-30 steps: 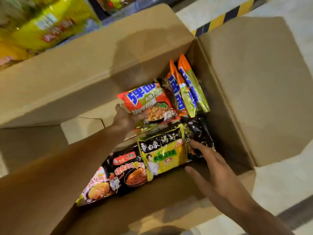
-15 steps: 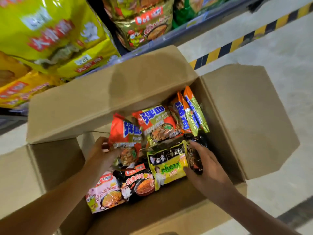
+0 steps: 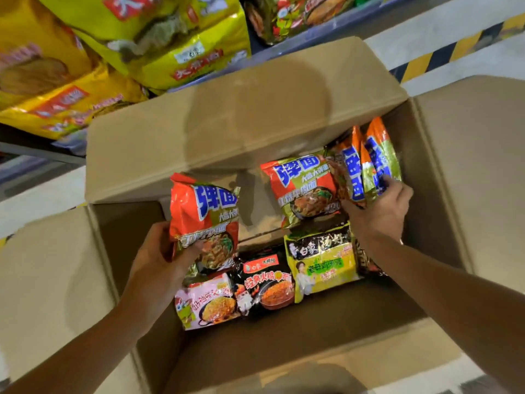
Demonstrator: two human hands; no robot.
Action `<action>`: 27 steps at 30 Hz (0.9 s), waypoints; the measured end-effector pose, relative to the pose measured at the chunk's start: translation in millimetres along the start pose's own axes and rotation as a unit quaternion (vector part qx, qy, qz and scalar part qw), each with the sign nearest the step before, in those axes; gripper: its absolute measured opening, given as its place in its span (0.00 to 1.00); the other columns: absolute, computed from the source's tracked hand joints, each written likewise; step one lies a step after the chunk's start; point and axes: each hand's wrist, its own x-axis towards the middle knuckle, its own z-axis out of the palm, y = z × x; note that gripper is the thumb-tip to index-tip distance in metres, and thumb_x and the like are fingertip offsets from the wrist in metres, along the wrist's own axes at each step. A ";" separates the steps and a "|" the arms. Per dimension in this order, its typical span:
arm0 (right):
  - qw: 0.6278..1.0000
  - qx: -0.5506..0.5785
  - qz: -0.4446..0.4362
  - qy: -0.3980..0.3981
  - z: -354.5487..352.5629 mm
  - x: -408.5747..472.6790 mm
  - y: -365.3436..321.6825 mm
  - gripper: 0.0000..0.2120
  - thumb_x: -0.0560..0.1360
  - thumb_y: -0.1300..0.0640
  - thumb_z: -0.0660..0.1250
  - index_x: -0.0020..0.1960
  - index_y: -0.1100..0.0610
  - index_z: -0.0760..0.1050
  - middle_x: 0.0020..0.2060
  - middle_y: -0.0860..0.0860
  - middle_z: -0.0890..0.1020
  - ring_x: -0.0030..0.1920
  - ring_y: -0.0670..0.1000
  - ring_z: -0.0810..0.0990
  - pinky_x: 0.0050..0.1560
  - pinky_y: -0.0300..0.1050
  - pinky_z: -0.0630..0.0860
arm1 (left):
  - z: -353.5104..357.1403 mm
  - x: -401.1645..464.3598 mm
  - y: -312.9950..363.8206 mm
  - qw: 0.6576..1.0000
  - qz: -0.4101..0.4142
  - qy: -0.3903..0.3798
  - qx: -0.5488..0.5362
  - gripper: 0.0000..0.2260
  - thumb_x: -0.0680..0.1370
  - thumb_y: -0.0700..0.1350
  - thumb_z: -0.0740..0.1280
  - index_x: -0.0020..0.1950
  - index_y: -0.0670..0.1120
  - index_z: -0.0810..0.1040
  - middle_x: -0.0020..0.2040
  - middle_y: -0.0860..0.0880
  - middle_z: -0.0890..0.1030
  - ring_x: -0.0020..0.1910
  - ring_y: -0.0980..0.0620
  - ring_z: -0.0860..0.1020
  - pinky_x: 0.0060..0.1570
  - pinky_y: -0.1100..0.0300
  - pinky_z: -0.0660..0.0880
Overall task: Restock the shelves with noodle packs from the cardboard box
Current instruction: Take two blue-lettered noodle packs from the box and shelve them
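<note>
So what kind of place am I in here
Most likely a shop aisle or stockroom: shelves stacked with yellow multipacks, an open cardboard box of noodle packs, and yellow-black hazard tape on the floor.

Open cardboard box [image 3: 255, 115], flaps spread. One orange noodle pack [image 3: 203, 220] is raised upright at its left side; a second [image 3: 304, 191] lies flat at centre; two more [image 3: 366, 166] stand on edge against its right wall. Pink [image 3: 207, 302], black [image 3: 265, 285] and yellow-green [image 3: 321, 265] packs lie flat along the near side.
</note>
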 end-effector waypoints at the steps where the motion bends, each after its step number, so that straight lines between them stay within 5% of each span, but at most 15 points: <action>1: 1.000 0.000 0.000 0.013 1.3 2.0 0.9 0.35 0.66 0.54 0.80 0.66 0.57 0.67 0.66 0.55 0.67 0.62 0.59 0.73 0.62 0.58 0.74 | 3.0 -1.0 -2.5 1.000 0.002 -0.003 0.000 0.15 0.74 0.44 0.74 0.58 0.52 0.75 0.46 0.57 0.84 0.42 0.63 0.83 0.30 0.63 0.80; 5: 0.997 -0.069 0.005 -0.042 -4.7 8.7 1.6 0.28 0.69 0.47 0.78 0.64 0.54 0.71 0.65 0.54 0.67 0.50 0.58 0.79 0.54 0.55 0.78 | 13.8 -7.5 -5.6 1.000 0.005 -0.008 0.002 0.17 0.74 0.47 0.74 0.60 0.53 0.74 0.49 0.55 0.84 0.45 0.60 0.83 0.39 0.60 0.80; 9: 0.990 -0.094 -0.051 -0.095 -21.4 5.6 -4.1 0.27 0.74 0.47 0.74 0.65 0.63 0.75 0.64 0.58 0.72 0.56 0.59 0.77 0.56 0.50 0.74 | 14.8 -20.7 2.4 1.000 0.012 -0.026 0.012 0.16 0.75 0.44 0.74 0.60 0.51 0.74 0.47 0.56 0.84 0.43 0.65 0.82 0.34 0.73 0.75; 13: 0.994 0.006 -0.074 -0.082 -48.8 -13.0 -6.9 0.22 0.75 0.49 0.73 0.64 0.62 0.78 0.62 0.56 0.78 0.60 0.56 0.78 0.59 0.46 0.74 | 5.7 -42.7 26.6 0.999 0.026 -0.017 0.015 0.14 0.75 0.45 0.73 0.57 0.52 0.74 0.46 0.57 0.81 0.40 0.67 0.80 0.33 0.73 0.72; 16: 0.989 0.107 -0.050 -0.089 -75.7 -35.4 -15.5 0.21 0.75 0.48 0.72 0.63 0.60 0.80 0.52 0.52 0.85 0.51 0.49 0.82 0.53 0.40 0.77 | -8.6 -60.7 47.2 0.999 0.022 -0.022 -0.017 0.13 0.75 0.46 0.73 0.56 0.52 0.75 0.48 0.53 0.83 0.45 0.58 0.82 0.42 0.60 0.77; 23: 0.955 0.275 -0.019 -0.111 -167.3 -105.4 -79.2 0.14 0.72 0.44 0.74 0.52 0.52 0.83 0.42 0.48 0.87 0.46 0.53 0.85 0.53 0.55 0.81 | -72.3 -132.1 123.5 0.991 0.041 -0.061 -0.113 0.15 0.75 0.43 0.72 0.58 0.52 0.74 0.50 0.54 0.85 0.48 0.59 0.83 0.44 0.62 0.76; 27: 0.938 0.324 -0.049 -0.118 -251.8 -158.1 -146.4 0.11 0.74 0.58 0.75 0.56 0.56 0.82 0.43 0.42 0.87 0.45 0.42 0.83 0.49 0.33 0.77 | -135.8 -189.2 176.7 0.986 0.068 -0.055 -0.142 0.17 0.75 0.40 0.72 0.58 0.55 0.73 0.50 0.53 0.85 0.48 0.57 0.83 0.39 0.67 0.78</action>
